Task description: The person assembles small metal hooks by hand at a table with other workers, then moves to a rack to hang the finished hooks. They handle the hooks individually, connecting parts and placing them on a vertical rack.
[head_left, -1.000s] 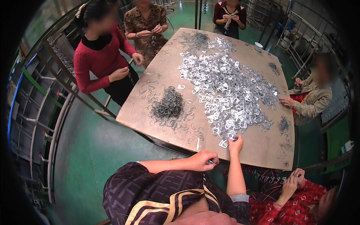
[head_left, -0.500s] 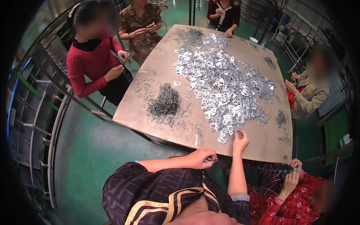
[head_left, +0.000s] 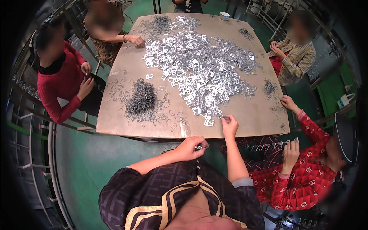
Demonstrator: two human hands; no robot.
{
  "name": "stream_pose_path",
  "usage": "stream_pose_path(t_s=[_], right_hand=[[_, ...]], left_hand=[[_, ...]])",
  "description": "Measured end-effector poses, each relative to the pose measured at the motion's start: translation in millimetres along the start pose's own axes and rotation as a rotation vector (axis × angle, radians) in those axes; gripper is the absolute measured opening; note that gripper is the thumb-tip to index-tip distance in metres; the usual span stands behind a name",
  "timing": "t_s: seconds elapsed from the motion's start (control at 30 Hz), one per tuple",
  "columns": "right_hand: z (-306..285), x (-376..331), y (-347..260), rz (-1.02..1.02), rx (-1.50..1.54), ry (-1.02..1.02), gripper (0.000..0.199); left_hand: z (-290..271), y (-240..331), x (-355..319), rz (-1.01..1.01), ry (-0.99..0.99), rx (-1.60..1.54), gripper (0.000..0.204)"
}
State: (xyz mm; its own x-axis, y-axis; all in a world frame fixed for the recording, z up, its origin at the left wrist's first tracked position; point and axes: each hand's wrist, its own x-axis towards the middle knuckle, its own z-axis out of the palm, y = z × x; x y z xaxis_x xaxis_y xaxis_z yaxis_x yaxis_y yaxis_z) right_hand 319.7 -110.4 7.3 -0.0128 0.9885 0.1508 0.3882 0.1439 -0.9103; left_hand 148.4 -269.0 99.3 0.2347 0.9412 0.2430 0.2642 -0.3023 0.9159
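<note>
Head view: your right hand is out over the near edge of the table, fingers pinched narrow on a small piece at the near tip of the big heap of bright metal clips; the piece is too small to tell whether it has left the table. One loose clip lies just beside that hand, at the heap's near fringe. Your left hand sits lower, off the table's near edge and close to your body, curled shut around a small metal part whose end shows past the fingers; its shape is not clear. A darker pile of thin wire hooks lies to the left of the clips, well apart from both hands, with stray hooks scattered around it. Another grey wire pile lies at the far end, and a small one near the right edge. A small cup stands at the far edge. Other people sit around the table: one in a red top on the left with hands together at the lap, one in a patterned top reaching a hand onto the table, one in a checked shirt on the right, and one in a red patterned sleeve beside you holding a row of clips.
</note>
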Motion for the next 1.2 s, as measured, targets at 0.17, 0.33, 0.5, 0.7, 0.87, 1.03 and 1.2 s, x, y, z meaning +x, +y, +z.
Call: stream_pose_path(t_s=[0.17, 0.33, 0.5, 0.7, 0.87, 1.03, 1.2], right_hand=[[4.0, 5.5, 16.1, 0.1, 0.385, 0.014, 0.013], [-6.3, -15.5, -25.3, 0.293, 0.648, -0.089, 0.017], [-20.8, -48.2, -72.2, 0.244, 0.628, -0.261, 0.015], [-28.8, -68.6, -86.1, 0.163, 0.565, -0.298, 0.013], [-31.4, -78.2, -90.3, 0.103, 0.452, -0.275, 0.013], [-34.4, -84.8, -91.4, 0.006, 0.376, -0.302, 0.013], [-35.7, -87.2, -87.7, -0.026, 0.345, -0.249, 0.01]], left_hand=[[-1.3, 1.8, 6.3, -0.027, -0.013, 0.007, 0.013], [3.0, -6.6, 8.3, -0.056, 0.021, -0.032, 0.012], [8.4, -6.0, 13.6, -0.077, 0.204, -0.012, 0.01], [7.8, -6.8, 17.1, -0.124, 0.259, 0.125, 0.011], [11.9, -18.9, 14.9, -0.069, 0.229, 0.195, 0.015], [-13.9, -20.0, 13.9, -0.004, 0.094, 0.17, 0.012], [-77.5, -88.4, 5.4, -0.179, 0.23, 0.894, 0.016]])
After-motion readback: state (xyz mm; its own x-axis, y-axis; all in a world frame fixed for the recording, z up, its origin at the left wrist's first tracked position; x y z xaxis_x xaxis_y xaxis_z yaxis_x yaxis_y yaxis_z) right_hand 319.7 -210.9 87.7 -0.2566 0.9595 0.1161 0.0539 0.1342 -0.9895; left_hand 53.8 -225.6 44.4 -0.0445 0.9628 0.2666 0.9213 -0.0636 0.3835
